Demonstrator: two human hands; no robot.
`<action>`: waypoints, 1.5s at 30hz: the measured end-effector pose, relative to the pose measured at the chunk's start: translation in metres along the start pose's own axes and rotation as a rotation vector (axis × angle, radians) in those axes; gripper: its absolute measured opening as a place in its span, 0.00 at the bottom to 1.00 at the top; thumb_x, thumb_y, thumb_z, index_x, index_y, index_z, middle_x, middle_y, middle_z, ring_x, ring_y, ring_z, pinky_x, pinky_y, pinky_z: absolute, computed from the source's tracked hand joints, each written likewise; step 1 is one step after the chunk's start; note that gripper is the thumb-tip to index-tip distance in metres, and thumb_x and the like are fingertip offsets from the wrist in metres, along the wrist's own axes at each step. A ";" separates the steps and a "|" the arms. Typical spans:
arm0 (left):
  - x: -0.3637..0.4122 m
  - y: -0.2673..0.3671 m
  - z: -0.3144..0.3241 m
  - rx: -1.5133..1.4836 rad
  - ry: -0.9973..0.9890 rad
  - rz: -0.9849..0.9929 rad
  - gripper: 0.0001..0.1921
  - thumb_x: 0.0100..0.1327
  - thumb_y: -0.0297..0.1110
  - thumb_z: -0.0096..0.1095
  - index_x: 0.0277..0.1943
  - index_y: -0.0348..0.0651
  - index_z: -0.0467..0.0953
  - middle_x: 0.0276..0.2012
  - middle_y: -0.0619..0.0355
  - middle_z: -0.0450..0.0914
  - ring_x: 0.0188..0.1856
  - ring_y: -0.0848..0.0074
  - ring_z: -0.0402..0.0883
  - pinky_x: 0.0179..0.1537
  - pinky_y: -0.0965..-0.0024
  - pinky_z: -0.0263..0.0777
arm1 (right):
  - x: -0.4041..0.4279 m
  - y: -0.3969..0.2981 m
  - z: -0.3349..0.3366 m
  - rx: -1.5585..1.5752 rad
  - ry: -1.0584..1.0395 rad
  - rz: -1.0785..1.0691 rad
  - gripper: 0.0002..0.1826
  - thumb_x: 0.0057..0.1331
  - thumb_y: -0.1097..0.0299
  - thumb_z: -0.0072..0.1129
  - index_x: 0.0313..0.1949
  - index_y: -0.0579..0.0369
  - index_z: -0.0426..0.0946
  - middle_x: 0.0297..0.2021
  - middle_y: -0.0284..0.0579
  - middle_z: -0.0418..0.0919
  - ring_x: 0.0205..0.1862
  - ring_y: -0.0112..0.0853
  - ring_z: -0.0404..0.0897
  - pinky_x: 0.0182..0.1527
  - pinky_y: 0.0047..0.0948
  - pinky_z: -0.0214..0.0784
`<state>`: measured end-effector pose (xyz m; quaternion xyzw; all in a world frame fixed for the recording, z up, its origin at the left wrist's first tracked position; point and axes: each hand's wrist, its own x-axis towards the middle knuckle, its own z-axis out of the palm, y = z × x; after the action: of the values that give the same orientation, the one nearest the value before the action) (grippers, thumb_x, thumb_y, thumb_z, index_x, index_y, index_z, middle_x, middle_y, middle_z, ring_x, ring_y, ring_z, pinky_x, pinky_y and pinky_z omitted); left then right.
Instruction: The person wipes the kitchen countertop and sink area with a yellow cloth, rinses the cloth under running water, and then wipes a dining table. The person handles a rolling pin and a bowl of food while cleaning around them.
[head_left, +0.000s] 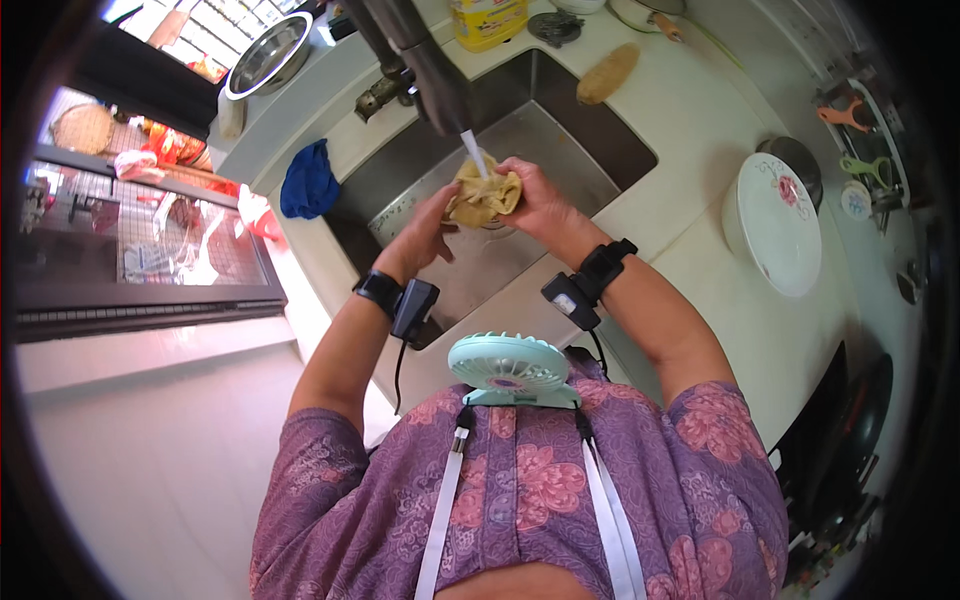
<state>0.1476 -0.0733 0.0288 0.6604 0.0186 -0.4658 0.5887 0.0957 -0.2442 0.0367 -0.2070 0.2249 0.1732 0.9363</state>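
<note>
A wet yellow cloth (484, 201) is held between both hands over the stainless steel sink (480, 277). Water from the dark faucet (442, 90) runs onto the middle of the cloth. My left hand (424, 232) holds the cloth's left edge, some of its fingers spread below it. My right hand (541, 196) grips the right edge between thumb and fingers. Part of the drain shows beneath the cloth. On the sink's left rim lies a crumpled blue cloth (309, 180).
A loofah-like scrubber (609, 73) lies by the sink's far right edge, near a steel wool scourer (555, 28) and a yellow bottle (489, 22). A floral white bowl (776, 223) leans on the right counter. A steel basin (270, 56) stands at upper left.
</note>
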 end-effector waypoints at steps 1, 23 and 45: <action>0.000 -0.004 0.004 -0.185 -0.046 -0.035 0.29 0.61 0.53 0.46 0.60 0.45 0.58 0.51 0.52 0.69 0.51 0.60 0.71 0.38 0.46 0.71 | 0.004 0.001 -0.002 0.034 0.065 -0.003 0.11 0.59 0.65 0.43 0.36 0.57 0.71 0.32 0.43 0.76 0.36 0.31 0.76 0.41 0.30 0.70; 0.003 -0.036 0.039 -0.016 -0.104 0.738 0.14 0.65 0.27 0.41 0.54 0.37 0.62 0.49 0.51 0.71 0.50 0.65 0.71 0.53 0.64 0.66 | 0.023 0.059 -0.042 -1.780 0.362 -1.241 0.10 0.52 0.71 0.48 0.34 0.60 0.71 0.35 0.55 0.71 0.38 0.49 0.70 0.42 0.41 0.63; 0.018 -0.042 0.042 -0.765 -0.168 0.126 0.13 0.66 0.31 0.38 0.50 0.38 0.65 0.45 0.54 0.73 0.45 0.69 0.74 0.47 0.67 0.69 | 0.022 0.046 -0.037 -1.766 0.452 -0.762 0.13 0.58 0.62 0.47 0.33 0.61 0.71 0.34 0.59 0.73 0.40 0.49 0.73 0.43 0.43 0.66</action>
<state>0.1088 -0.1031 -0.0099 0.3529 0.1021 -0.4407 0.8191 0.0817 -0.2170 -0.0186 -0.9181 0.1069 -0.0778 0.3736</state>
